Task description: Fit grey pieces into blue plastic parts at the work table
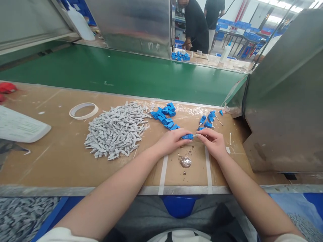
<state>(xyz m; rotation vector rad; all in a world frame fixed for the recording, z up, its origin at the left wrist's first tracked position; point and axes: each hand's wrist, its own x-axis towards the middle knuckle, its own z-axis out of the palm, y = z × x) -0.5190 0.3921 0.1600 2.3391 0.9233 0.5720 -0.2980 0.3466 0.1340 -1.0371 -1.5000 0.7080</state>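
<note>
My left hand [172,140] is closed on a small blue plastic part [187,136], holding it level above the table. My right hand [214,143] pinches a small pale grey piece [195,135] at the right end of that blue part; the fingertips partly hide it. Just behind my left hand lies a group of loose blue parts [165,117]. Behind my right hand are several blue parts with pale tips [208,124]. Below the hands, a shiny round metal piece [186,162] rests among tiny metal bits.
A big heap of grey plastic pieces [116,131] lies left of my hands, beside a tape roll [83,111]. Cotton swabs [230,138] lie at right. Beyond runs a green conveyor belt [126,70]. A metal panel [285,101] stands at right. People work across the belt.
</note>
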